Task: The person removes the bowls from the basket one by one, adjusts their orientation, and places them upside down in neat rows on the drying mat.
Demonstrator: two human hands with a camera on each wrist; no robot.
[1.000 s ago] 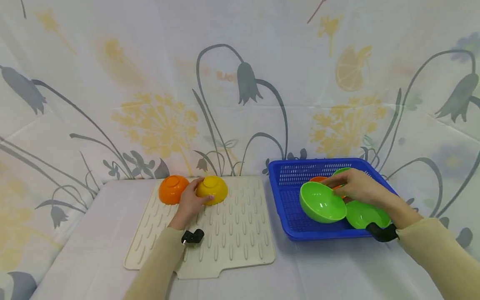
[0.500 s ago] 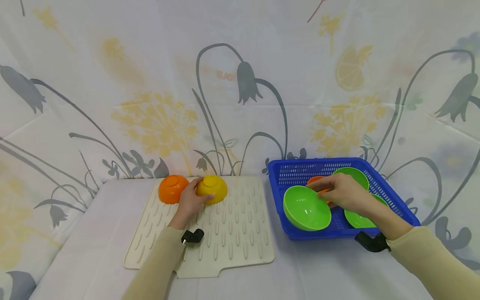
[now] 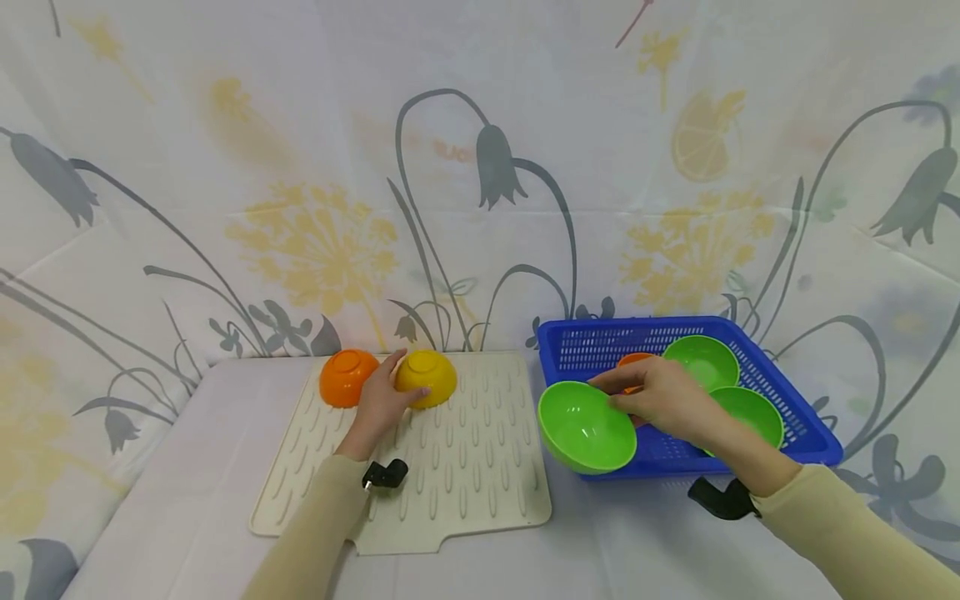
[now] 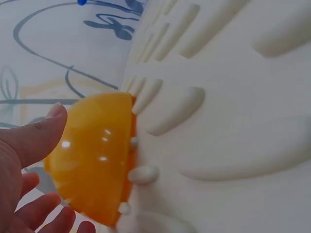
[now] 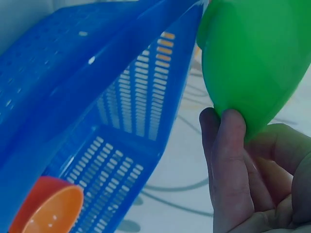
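Observation:
My left hand (image 3: 382,411) is at the left side of an upturned yellow bowl (image 3: 435,377) on a cream ribbed drying mat (image 3: 487,467). In the left wrist view the thumb lies against the yellow bowl (image 4: 95,155), and the other fingers are spread loosely beside it. An upturned orange bowl (image 3: 347,379) stands just left of that hand. With thumb and fingers, my right hand (image 3: 663,400) pinches the rim of a green bowl (image 3: 587,429). This bowl is tilted, its inside toward the head camera, over the left front edge of a blue basket (image 3: 558,367).
Two more green bowls, one at the back (image 3: 705,358) and one nearer the front (image 3: 757,417), sit in the basket. A small orange bowl (image 5: 51,206) also lies inside it. A patterned cloth (image 3: 480,275) hangs behind; a pale cloth (image 3: 600,542) covers the table.
My right hand has carried the green bowl left and slightly toward me, from above the basket to its left front edge. My left hand stays at the yellow bowl.

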